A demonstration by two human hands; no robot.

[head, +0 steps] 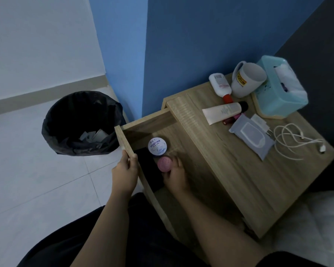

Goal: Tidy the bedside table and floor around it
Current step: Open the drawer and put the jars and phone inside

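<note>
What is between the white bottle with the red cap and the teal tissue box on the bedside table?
A white mug with a yellow label lies between the bottle and the tissue box, in the head view.

Left hand point(124, 170) gripping drawer front point(123, 139), right hand point(175, 176) holding pink jar point(164, 164), both forearms extended

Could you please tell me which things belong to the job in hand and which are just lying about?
In hand: pink jar, held by the right hand; drawer, gripped by the left hand; white cream jar inside it.
Lying about: mug, tissue box, lotion bottle, tube, wipes pack, charger cable, bin.
</note>
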